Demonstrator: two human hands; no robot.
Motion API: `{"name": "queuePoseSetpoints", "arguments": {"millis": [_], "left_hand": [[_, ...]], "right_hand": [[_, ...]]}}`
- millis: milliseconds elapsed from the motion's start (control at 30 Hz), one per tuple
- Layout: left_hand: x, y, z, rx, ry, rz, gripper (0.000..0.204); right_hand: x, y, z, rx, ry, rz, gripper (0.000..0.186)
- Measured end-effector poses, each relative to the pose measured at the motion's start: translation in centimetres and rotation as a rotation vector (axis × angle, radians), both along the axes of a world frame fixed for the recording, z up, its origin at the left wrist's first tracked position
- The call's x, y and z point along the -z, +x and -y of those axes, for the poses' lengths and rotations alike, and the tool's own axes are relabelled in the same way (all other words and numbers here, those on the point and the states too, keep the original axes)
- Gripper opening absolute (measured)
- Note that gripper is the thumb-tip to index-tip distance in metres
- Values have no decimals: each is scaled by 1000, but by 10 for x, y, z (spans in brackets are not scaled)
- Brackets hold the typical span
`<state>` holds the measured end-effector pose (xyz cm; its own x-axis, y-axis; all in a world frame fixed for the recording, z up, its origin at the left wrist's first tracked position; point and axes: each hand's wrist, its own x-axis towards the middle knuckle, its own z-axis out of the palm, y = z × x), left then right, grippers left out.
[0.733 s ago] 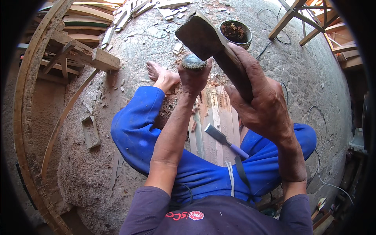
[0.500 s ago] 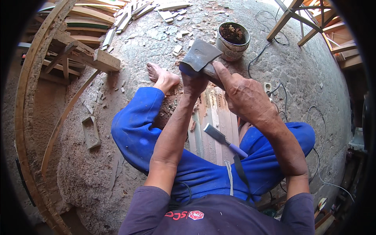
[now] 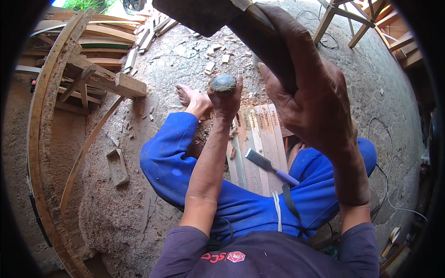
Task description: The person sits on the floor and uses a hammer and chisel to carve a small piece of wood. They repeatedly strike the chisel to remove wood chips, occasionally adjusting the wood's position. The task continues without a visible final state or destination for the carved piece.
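My right hand [image 3: 315,88] is closed around the wooden handle of a hatchet [image 3: 194,14], lifted high and close, its grey metal head partly cut off by the upper edge. Lower down, my left hand [image 3: 225,103] grips an upright tool by its round handle [image 3: 223,83], whose flat, battered end faces up; the tool's lower part is hidden beneath the hand. A gap separates hatchet and handle. Between my blue-trousered legs lie pale boards [image 3: 254,134] with wood shavings. Across them rests a flat-bladed chisel [image 3: 271,167] with a purple handle, touched by neither hand.
A curved timber frame [image 3: 37,134] stands at the left, beside a thick beam [image 3: 130,85]. A small rectangular wooden box [image 3: 117,167] sits on the dusty floor. Wood offcuts [image 3: 211,65] lie scattered ahead. Cables [image 3: 389,153] run along the right; a wooden trestle [image 3: 338,18] stands far right.
My right hand has raised the hatchet up off the handle in my left hand, baring its round end. The bucket is now mostly hidden behind my right hand and the hatchet. The view has shifted slightly.
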<state>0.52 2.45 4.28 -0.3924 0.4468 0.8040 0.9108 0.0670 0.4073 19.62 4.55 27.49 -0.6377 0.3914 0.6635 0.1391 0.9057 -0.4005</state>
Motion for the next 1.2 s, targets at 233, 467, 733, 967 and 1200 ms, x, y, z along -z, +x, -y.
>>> {"name": "queuePoseSetpoints", "arguments": {"millis": [233, 467, 733, 967, 1200], "left_hand": [[-1, 17, -2, 312, 141, 302, 18], [31, -10, -12, 278, -46, 136, 17], [16, 7, 3, 17, -166, 29, 28], [0, 39, 33, 290, -25, 203, 27], [42, -30, -24, 338, -102, 390, 23]], "right_hand": [[85, 5, 1, 108, -130, 728, 79], [76, 21, 8, 2, -204, 544, 77], [-25, 1, 1, 47, -61, -213, 68], [84, 26, 14, 63, -158, 813, 74], [48, 25, 12, -32, -151, 314, 76]]}}
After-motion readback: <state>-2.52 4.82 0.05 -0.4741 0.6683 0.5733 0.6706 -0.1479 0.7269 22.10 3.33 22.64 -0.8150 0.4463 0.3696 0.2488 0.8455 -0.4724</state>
